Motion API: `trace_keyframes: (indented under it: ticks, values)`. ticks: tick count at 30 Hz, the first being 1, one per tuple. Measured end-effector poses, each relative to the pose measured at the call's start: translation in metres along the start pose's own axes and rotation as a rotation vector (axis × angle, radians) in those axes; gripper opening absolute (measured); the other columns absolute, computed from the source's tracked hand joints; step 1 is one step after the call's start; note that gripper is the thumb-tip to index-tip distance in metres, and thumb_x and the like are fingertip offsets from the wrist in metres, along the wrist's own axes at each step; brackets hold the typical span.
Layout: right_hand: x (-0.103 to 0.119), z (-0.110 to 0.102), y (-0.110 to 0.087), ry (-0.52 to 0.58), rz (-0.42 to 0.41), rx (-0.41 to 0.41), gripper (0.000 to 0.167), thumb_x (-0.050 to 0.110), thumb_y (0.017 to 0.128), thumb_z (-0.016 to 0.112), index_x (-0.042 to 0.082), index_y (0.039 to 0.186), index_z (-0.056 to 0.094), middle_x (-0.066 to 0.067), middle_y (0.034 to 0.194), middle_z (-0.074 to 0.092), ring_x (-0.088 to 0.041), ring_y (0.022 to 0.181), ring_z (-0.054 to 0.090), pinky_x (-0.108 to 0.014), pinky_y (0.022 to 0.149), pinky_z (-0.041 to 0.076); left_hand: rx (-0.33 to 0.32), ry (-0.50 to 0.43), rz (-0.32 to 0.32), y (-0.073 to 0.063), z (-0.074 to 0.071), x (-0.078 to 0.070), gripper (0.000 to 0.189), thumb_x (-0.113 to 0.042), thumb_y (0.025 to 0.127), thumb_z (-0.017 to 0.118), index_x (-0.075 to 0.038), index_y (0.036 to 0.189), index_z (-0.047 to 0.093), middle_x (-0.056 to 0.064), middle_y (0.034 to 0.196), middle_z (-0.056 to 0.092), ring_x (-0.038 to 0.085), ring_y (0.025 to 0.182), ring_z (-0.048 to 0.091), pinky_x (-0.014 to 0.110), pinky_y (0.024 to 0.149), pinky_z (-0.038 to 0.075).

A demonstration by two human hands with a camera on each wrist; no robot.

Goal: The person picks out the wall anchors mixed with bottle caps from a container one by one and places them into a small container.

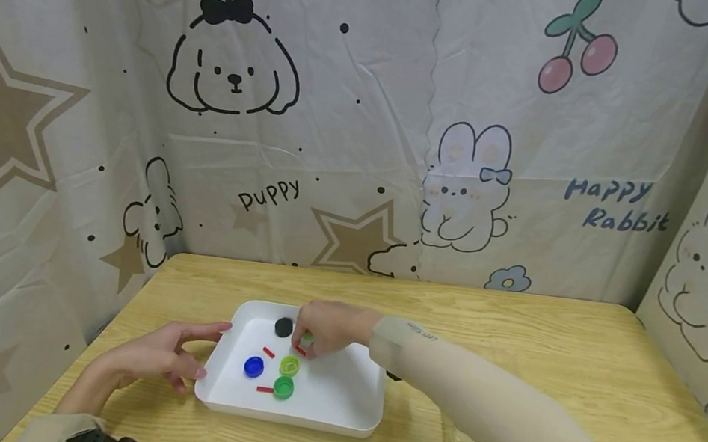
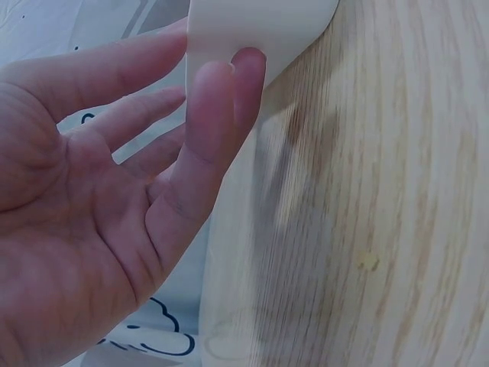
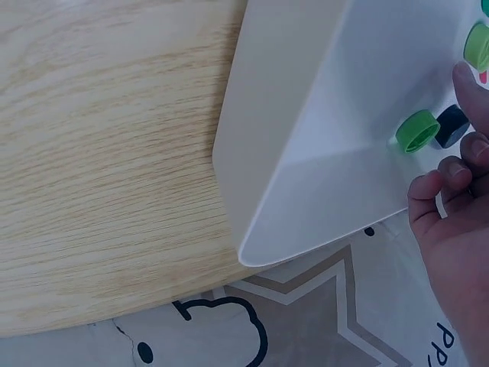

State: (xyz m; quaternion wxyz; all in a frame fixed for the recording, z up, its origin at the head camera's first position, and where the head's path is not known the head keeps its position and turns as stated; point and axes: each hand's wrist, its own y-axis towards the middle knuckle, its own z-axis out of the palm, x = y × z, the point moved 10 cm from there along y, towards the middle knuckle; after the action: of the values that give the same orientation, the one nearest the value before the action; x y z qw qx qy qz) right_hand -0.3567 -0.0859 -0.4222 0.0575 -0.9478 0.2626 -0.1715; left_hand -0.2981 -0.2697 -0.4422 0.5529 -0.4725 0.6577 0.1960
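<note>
A white tray (image 1: 342, 401) lies on the table, holding plastic bottle caps and short red sticks. My left hand (image 1: 155, 355) rests its fingertips against the tray's left side; in the left wrist view the fingers (image 2: 206, 115) touch the outer wall without curling round it. My right hand (image 1: 332, 330) reaches into the tray, its fingertips pinching a red stick (image 1: 299, 350). Partly behind that hand is a green cap (image 1: 307, 336), with a black cap (image 1: 283, 327) to its left. Nearer are a blue cap (image 1: 254, 367), a yellow-green cap (image 1: 289, 366) and another green cap (image 1: 283, 388).
Two more red sticks lie in the tray: one stick (image 1: 269, 352) above the blue cap, another stick (image 1: 264, 390) beside the nearer green cap. Wooden table (image 1: 516, 327) surrounds the tray. A printed curtain (image 1: 352, 138) hangs behind the table.
</note>
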Motion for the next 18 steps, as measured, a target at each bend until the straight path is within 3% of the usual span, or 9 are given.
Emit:
trace_keyframes:
  ticks: [8,18]
  values:
    - [0.001,-0.005,-0.007,0.071,-0.041,-0.017,0.027,0.007,0.09,0.084,0.015,0.116,0.083,0.008,0.103,0.073,-0.01,0.09,0.057,-0.018,0.081,0.048,0.004,0.002,0.002,0.001,0.0,0.001,0.088,-0.004,0.089,0.076,-0.004,0.165,0.032,0.033,0.164,0.031,0.03,0.07,0.066,0.041,0.063,0.062]
    - [0.002,-0.016,-0.023,0.165,-0.102,-0.041,0.025,0.007,0.091,0.083,0.01,0.115,0.083,-0.005,0.096,0.071,-0.008,0.082,0.047,-0.02,0.072,0.039,0.008,0.006,0.007,0.001,0.0,0.002,0.088,-0.005,0.089,0.076,-0.003,0.165,0.032,0.033,0.163,0.032,0.03,0.07,0.066,0.039,0.062,0.062]
